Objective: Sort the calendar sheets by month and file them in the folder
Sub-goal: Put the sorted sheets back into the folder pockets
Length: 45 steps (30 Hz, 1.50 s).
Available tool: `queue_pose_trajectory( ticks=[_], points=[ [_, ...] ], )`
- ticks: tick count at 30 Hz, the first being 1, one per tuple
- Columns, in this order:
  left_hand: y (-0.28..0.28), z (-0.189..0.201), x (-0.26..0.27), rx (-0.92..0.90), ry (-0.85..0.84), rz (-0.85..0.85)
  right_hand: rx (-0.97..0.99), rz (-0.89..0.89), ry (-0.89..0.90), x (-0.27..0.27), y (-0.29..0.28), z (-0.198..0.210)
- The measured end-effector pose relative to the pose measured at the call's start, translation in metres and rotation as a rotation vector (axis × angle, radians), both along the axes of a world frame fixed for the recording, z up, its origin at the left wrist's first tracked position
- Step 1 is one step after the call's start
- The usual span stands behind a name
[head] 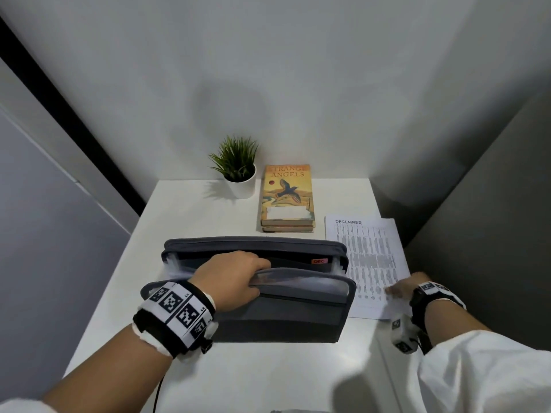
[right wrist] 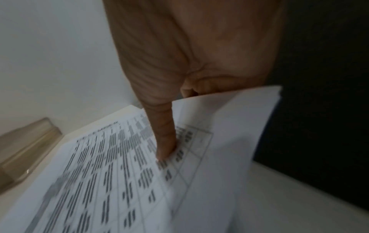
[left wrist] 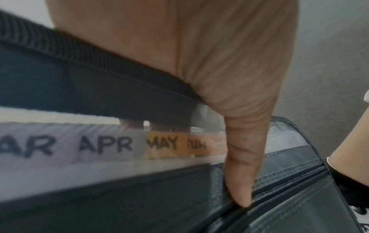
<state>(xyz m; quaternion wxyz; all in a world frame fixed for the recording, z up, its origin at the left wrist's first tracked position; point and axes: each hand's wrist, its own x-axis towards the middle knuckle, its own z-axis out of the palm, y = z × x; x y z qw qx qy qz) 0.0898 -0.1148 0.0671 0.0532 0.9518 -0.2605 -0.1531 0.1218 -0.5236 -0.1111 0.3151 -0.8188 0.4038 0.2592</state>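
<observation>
While the grey expanding folder point(head: 268, 308) stood open at the middle of the white surface point(head: 190, 216), the left hand point(head: 235, 278) gripped its near wall, fingers curled over the top edge into the pockets and thumb pressed on the outer face. Month tabs point(left wrist: 105, 144) reading APR, MAY and JUN showed in the left wrist view; a red DEC tab point(head: 319, 261) sat at the far right pocket. Calendar sheets point(head: 368, 263), topmost headed DECEMBER, lay flat just right of the folder, partly overhanging the surface's right edge. The right hand point(head: 407, 286) pinched the near corner of the top sheet, thumb on the printed grid, fingers beneath the lifted corner. Behind the folder: two stacked books point(head: 286, 198), top cover reading STRANGE ANGELS, and a small potted plant point(head: 238, 169) in a white pot beside them to the left.
</observation>
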Motion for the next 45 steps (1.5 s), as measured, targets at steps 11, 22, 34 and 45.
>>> queue_pose_trajectory(
  ticks=[11,22,34,45],
  points=[
    [0.003,-0.001,-0.014,-0.044,0.075,0.015,-0.042,0.328,-0.151,0.021,0.035,0.054],
    [0.001,0.000,-0.028,-0.054,0.176,0.047,0.430,0.185,-1.024,0.011,0.077,0.234],
    [0.016,0.001,-0.050,-0.100,0.170,0.061,-0.046,0.979,-0.744,-0.023,0.180,0.260],
    [0.091,-0.001,-0.056,0.010,0.066,0.172,-0.439,1.239,-0.533,-0.024,0.213,0.269]
  ],
)
